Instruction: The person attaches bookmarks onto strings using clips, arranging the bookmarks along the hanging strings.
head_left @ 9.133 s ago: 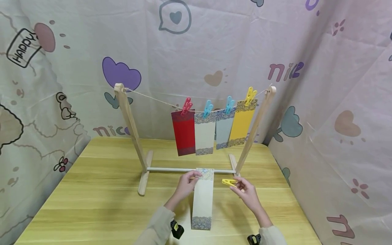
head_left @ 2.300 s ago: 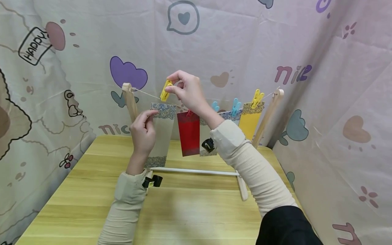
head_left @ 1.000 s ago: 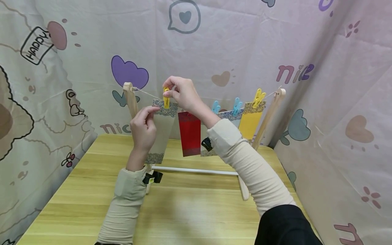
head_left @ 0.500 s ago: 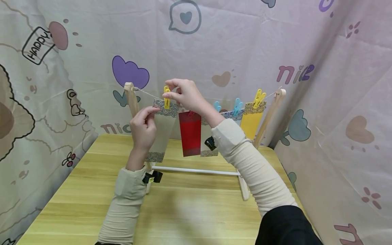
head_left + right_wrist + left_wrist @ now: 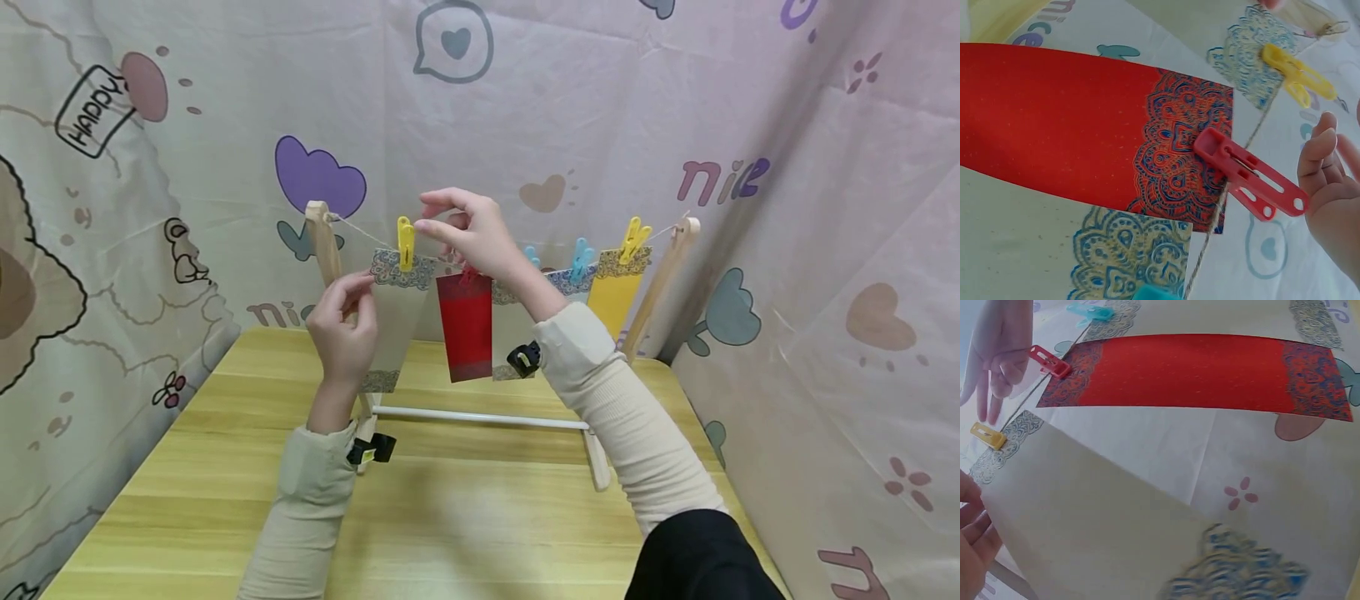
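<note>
A cream card (image 5: 392, 325) with a blue patterned border hangs on the string, with a yellow clothespin (image 5: 406, 244) on its top edge. My left hand (image 5: 345, 321) is at the card's upper left edge, its fingertips at the border; whether they touch it I cannot tell. To the right of the yellow clothespin is my right hand (image 5: 468, 229), thumb and fingers apart and holding nothing. In the right wrist view its fingers (image 5: 1322, 156) are beside a red clothespin (image 5: 1250, 175), which bears a red card (image 5: 1054, 119).
Right of the red card hang another cream card (image 5: 512, 367), a pale blue card and a yellow card (image 5: 611, 302), on blue clothespins (image 5: 582, 260) and a yellow one. Two wooden posts (image 5: 322, 242) bear the string; a white rod (image 5: 480, 418) joins them low above the wooden table (image 5: 465, 533).
My right hand carried the yellow clothespin to the string, clipped it onto the cream card, then let go and drew away right. My left fingertips slid left, off the card's face to its edge.
</note>
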The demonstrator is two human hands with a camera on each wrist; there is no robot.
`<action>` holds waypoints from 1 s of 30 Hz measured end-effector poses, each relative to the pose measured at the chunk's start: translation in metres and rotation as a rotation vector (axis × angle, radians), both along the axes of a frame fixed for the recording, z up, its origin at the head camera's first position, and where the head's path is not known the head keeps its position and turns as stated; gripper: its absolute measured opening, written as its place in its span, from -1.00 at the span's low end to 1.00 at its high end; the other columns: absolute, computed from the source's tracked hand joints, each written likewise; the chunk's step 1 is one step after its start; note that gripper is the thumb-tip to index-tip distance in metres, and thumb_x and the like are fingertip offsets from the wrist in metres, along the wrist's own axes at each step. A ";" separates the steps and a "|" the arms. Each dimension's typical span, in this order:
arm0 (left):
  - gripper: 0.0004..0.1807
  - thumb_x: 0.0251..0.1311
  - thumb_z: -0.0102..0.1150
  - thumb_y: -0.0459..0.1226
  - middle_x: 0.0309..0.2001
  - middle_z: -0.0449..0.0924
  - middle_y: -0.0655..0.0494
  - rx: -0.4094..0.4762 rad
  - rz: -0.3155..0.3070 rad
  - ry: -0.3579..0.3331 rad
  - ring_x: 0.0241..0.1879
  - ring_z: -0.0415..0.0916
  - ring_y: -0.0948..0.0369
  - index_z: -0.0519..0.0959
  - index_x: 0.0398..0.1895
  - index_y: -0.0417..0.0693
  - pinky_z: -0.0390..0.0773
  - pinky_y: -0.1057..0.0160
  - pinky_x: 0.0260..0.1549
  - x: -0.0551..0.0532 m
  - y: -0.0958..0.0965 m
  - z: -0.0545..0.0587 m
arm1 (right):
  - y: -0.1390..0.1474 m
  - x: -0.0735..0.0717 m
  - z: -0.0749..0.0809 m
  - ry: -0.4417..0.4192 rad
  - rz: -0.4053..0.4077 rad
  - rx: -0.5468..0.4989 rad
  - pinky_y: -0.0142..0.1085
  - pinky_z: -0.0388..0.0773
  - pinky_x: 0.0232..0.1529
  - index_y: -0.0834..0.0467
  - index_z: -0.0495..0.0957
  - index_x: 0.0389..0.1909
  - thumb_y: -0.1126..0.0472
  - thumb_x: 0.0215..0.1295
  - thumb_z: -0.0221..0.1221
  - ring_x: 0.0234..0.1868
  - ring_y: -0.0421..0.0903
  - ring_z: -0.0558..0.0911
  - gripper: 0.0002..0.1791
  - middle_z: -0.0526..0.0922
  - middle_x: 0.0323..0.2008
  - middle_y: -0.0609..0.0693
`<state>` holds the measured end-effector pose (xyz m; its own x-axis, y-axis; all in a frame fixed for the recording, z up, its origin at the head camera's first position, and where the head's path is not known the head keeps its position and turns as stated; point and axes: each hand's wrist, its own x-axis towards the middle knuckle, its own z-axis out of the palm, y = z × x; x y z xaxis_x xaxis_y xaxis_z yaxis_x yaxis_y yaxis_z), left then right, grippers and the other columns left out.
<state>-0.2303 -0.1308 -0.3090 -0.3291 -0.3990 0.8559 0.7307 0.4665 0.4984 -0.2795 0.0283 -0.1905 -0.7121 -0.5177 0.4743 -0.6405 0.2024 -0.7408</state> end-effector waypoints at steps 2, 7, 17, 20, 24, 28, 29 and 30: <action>-0.86 -0.02 0.01 -0.65 -0.32 0.61 -0.11 0.049 0.014 0.034 -0.39 0.54 0.07 0.56 -0.42 -0.42 0.50 0.44 -0.34 0.002 0.000 -0.004 | 0.004 0.000 -0.003 0.014 0.018 -0.029 -0.23 0.43 -0.62 0.27 0.43 0.05 0.29 0.16 0.17 -0.54 0.11 0.47 -0.59 0.57 -0.20 0.04; -0.90 -0.03 0.08 -0.63 -0.31 0.62 -0.10 0.116 0.071 0.090 -0.34 0.53 0.09 0.56 -0.43 -0.43 0.50 0.36 -0.29 0.006 0.001 -0.012 | 0.013 0.003 -0.008 0.054 0.052 -0.093 -0.29 0.43 -0.65 0.35 0.45 -0.02 0.37 0.16 0.14 -0.60 0.11 0.44 -0.66 0.59 -0.28 0.14; -0.89 -0.12 0.06 -0.71 -0.40 0.58 -0.26 0.128 0.119 0.058 -0.40 0.48 0.07 0.52 -0.49 -0.50 0.43 0.41 -0.32 0.013 -0.001 -0.025 | 0.034 0.013 -0.015 0.177 0.109 -0.318 -0.36 0.37 -0.71 0.49 0.45 -0.16 0.52 0.12 0.09 -0.71 -0.01 0.41 -0.76 0.59 -0.51 0.11; -0.88 -0.13 0.07 -0.71 -0.43 0.57 -0.25 0.116 0.097 0.042 -0.43 0.45 0.16 0.53 -0.49 -0.48 0.42 0.44 -0.37 0.015 0.001 -0.029 | 0.042 0.017 -0.019 0.221 0.119 -0.357 -0.39 0.35 -0.72 0.53 0.44 -0.19 0.56 0.10 0.07 -0.71 -0.12 0.40 -0.78 0.56 -0.49 0.29; -0.87 -0.12 0.11 -0.68 -0.43 0.57 -0.19 0.098 0.074 0.020 -0.44 0.43 0.21 0.55 -0.47 -0.43 0.43 0.47 -0.40 0.019 0.003 -0.035 | 0.051 0.022 -0.028 0.219 0.117 -0.359 -0.35 0.35 -0.73 0.54 0.44 -0.22 0.57 0.11 0.06 -0.71 -0.08 0.40 -0.80 0.50 -0.54 0.40; -0.86 -0.12 0.11 -0.67 -0.39 0.58 -0.16 0.090 0.063 0.002 -0.38 0.47 0.15 0.55 -0.46 -0.41 0.44 0.46 -0.39 0.023 0.007 -0.039 | 0.062 0.031 -0.041 0.215 0.090 -0.379 -0.39 0.37 -0.71 0.55 0.44 -0.25 0.59 0.09 0.05 -0.70 -0.10 0.42 -0.82 0.61 -0.52 0.12; -0.86 -0.12 0.11 -0.68 -0.38 0.58 -0.17 0.086 0.059 -0.003 -0.37 0.47 0.12 0.55 -0.46 -0.41 0.44 0.46 -0.39 0.025 0.008 -0.040 | 0.066 0.034 -0.045 0.217 0.080 -0.385 -0.41 0.38 -0.70 0.56 0.44 -0.26 0.60 0.09 0.04 -0.69 -0.14 0.43 -0.83 0.63 -0.48 0.03; -0.85 -0.13 0.11 -0.68 -0.37 0.58 -0.17 0.083 0.054 -0.009 -0.36 0.48 0.10 0.54 -0.45 -0.41 0.44 0.45 -0.39 0.026 0.009 -0.041 | 0.069 0.037 -0.049 0.224 0.068 -0.386 -0.43 0.38 -0.69 0.57 0.44 -0.27 0.61 0.08 0.04 -0.68 -0.16 0.44 -0.83 0.63 -0.47 -0.05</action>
